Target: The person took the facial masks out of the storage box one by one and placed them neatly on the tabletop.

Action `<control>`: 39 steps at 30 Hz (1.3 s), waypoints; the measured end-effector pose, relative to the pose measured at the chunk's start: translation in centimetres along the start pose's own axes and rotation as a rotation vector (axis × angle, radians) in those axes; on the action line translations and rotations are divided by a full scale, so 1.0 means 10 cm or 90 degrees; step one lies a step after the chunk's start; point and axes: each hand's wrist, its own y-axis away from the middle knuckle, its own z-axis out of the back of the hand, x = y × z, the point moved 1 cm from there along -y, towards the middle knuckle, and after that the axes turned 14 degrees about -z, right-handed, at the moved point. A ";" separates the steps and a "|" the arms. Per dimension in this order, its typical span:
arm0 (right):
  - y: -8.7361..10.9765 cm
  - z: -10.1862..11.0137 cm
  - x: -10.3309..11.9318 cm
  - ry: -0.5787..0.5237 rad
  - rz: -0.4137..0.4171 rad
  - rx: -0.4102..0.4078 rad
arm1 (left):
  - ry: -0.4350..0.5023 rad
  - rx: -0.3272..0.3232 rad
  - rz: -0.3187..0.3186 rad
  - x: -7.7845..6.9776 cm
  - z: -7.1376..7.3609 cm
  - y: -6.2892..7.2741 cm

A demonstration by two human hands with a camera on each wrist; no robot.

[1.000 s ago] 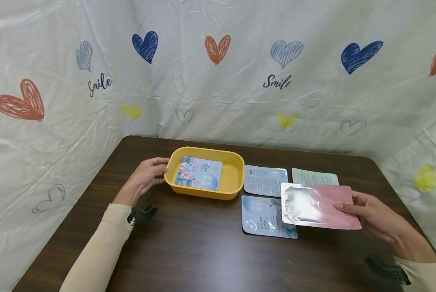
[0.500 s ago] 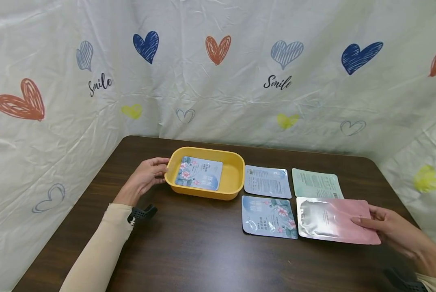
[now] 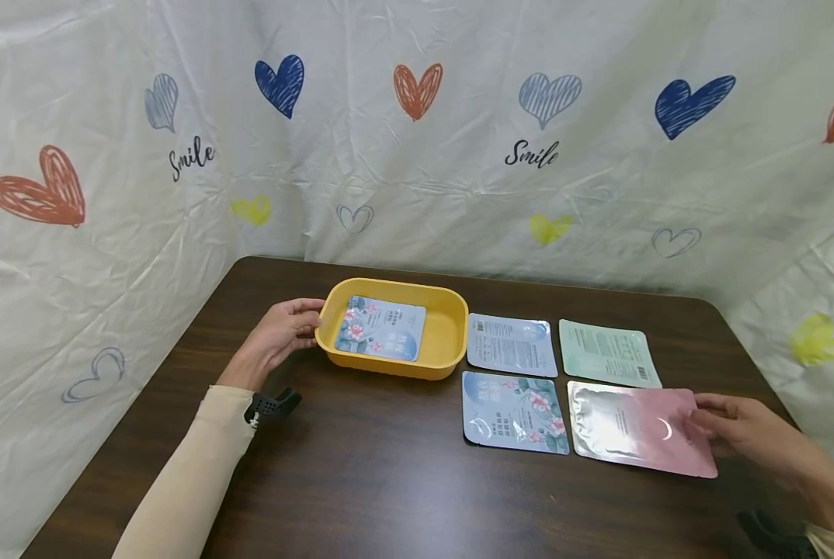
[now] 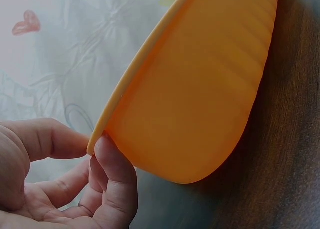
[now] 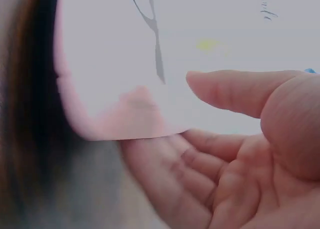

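At the left end of a yellow plastic basket, my left hand pinches the rim; the left wrist view has thumb and fingers on either side of it. A blue floral sheet mask packet lies inside. On the right, a shiny pink sheet mask packet lies near the green packet. My right hand is at its right end. In the right wrist view the thumb is raised off the pink packet, while the fingers extend below its edge.
Right of the basket are a pale blue packet with its printed back up, a blue floral packet in front of it, and a green packet. They lie on the dark wooden table. A heart-printed white cloth hangs behind.
The right hand has brought the pink packet rightward and toward the front, from over the blue packets to beside the floral one, and its thumb has come off it. The left hand stays put.
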 end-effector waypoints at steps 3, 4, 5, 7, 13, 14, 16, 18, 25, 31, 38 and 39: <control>0.05 -0.02 0.12 0.115 -0.018 -0.075 | -0.005 0.004 0.001 0.00 -0.01 0.00; 0.07 -0.03 0.17 0.162 -0.020 -0.103 | -0.005 0.004 0.002 -0.01 -0.01 0.00; 0.09 -0.04 0.23 0.212 -0.017 -0.137 | -0.004 0.003 0.003 -0.01 -0.01 0.00; 0.13 -0.06 0.33 0.300 -0.011 -0.202 | -0.004 0.000 0.005 0.00 -0.01 -0.01; 0.15 -0.18 0.70 0.345 0.025 -0.286 | -0.007 0.000 0.006 0.01 0.00 -0.02; 0.13 -0.22 0.76 0.316 0.038 -0.274 | -0.007 0.003 0.006 0.01 0.00 -0.02; 0.07 -0.31 0.87 0.245 0.067 -0.238 | -0.004 0.001 0.008 0.02 0.00 -0.02; 0.00 -0.39 0.98 0.163 0.097 -0.186 | -0.003 0.003 0.009 0.02 0.00 -0.02; -0.19 -0.65 1.30 -0.016 0.149 -0.079 | -0.007 -0.002 0.008 0.03 0.00 -0.02; -0.36 -0.84 1.55 -0.065 0.181 -0.045 | -0.013 0.003 0.003 0.04 0.01 -0.01; -0.57 -1.00 1.81 -0.096 0.184 -0.027 | -0.009 0.004 -0.004 0.05 0.02 -0.01; -0.61 -1.02 1.83 -0.105 0.182 -0.023 | -0.009 0.004 -0.006 0.05 0.01 -0.01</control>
